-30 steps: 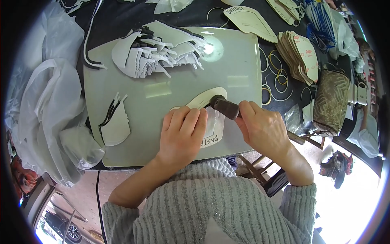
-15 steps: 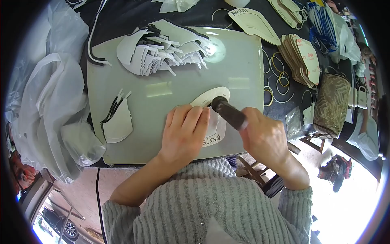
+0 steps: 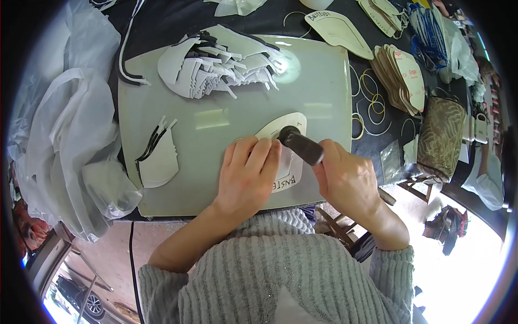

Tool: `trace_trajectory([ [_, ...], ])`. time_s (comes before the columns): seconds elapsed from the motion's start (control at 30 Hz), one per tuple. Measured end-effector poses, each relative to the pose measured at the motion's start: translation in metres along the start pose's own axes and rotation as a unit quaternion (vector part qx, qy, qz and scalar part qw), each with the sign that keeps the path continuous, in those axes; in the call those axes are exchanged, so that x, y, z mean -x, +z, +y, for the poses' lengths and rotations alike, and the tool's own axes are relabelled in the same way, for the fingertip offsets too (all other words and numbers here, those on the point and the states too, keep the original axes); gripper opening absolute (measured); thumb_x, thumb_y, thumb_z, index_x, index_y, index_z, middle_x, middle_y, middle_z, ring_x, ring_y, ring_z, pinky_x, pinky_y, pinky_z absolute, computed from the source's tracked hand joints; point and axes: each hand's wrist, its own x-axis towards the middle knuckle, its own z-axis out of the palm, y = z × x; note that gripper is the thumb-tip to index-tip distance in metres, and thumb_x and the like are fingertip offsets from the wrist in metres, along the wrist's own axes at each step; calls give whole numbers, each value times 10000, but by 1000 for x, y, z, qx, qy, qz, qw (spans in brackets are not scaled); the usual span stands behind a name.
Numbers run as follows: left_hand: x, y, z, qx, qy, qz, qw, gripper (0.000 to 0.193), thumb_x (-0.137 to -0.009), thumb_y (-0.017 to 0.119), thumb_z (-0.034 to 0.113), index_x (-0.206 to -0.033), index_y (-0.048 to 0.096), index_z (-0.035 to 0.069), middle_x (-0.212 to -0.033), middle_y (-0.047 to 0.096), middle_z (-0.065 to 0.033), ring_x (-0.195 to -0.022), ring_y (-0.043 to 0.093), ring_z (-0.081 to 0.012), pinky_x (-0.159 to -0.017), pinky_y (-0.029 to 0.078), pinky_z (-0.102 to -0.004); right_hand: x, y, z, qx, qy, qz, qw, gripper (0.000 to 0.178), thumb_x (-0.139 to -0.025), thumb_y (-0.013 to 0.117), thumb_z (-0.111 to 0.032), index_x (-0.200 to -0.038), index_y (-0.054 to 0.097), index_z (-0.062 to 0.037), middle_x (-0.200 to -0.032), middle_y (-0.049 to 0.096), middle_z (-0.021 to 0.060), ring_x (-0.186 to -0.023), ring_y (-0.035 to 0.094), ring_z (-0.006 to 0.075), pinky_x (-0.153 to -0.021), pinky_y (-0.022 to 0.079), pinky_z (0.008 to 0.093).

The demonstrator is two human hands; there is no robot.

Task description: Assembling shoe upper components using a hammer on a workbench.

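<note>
My right hand [image 3: 348, 171] is closed round a hammer [image 3: 302, 144] with a dark, thick head. The hammer's rounded end is over a cream template board [image 3: 294, 120], close to my left fingertips. On that board lies a white cut piece [image 3: 282, 164], partly hidden by my left hand [image 3: 245, 171]. The left fingers are bent, side by side, and hold the piece down against the board. Whether the hammer touches the piece, I cannot tell.
A pale work slab [image 3: 210, 156] carries a heap of white cut pieces [image 3: 216, 67] with black strips, and one separate piece [image 3: 161, 164] at left. Clear plastic bags [image 3: 70, 140] lie farther left. Stacked templates [image 3: 396, 78], loose rings [image 3: 372, 102] and a patterned pouch [image 3: 441, 137] lie at right.
The hammer head has shifted slightly left, along with my right hand. My left hand stays on the piece, and the view has moved a little.
</note>
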Motion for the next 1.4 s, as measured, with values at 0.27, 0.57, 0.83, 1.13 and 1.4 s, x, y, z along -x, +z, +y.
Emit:
trace_trajectory([
  [0.27, 1, -7, -6, 84, -75, 17, 994, 237, -754, 732, 17, -988, 704, -3, -975, 599, -69, -881, 576, -255, -762, 457, -386, -4, 5, -2, 44, 16, -43, 998, 306, -966, 594, -288, -825, 459, -52, -658, 541, 61, -487, 610, 211, -404, 485, 317],
  [0.57, 11, -9, -4, -17, 31, -5, 999, 283, -743, 647, 86, -1006, 668, -15, -1003, 585, -87, -942, 572, -256, -839, 464, -407, -4, 6, 4, 4, 18, -31, 999, 297, -956, 613, -274, -841, 464, -45, -671, 550, 77, -487, 609, 237, -405, 479, 339],
  [0.83, 10, -12, -5, -8, 26, -36, 999, 302, -760, 624, 103, -1028, 657, -31, -1015, 576, -96, -967, 561, -264, -850, 468, -415, 1, 8, -3, -33, -15, 13, 999, 284, -946, 629, -247, -834, 462, -47, -674, 545, 79, -492, 603, 244, -417, 473, 344],
  [1.13, 8, -9, -7, 3, 20, -24, 999, 304, -752, 628, 82, -1034, 655, -28, -1017, 569, -89, -970, 562, -257, -852, 462, -405, 0, 11, -1, -20, 3, -47, 999, 225, -910, 654, -184, -866, 485, -41, -672, 534, 88, -509, 603, 251, -433, 479, 344],
  [1.4, 7, -9, -5, 11, -6, -15, 1000, 255, -731, 712, 9, -986, 697, 15, -970, 598, -71, -900, 586, -256, -801, 445, -394, 0, 15, 13, -12, 45, -17, 999, 269, -938, 631, -227, -857, 462, -34, -663, 553, 107, -510, 617, 296, -439, 488, 382],
])
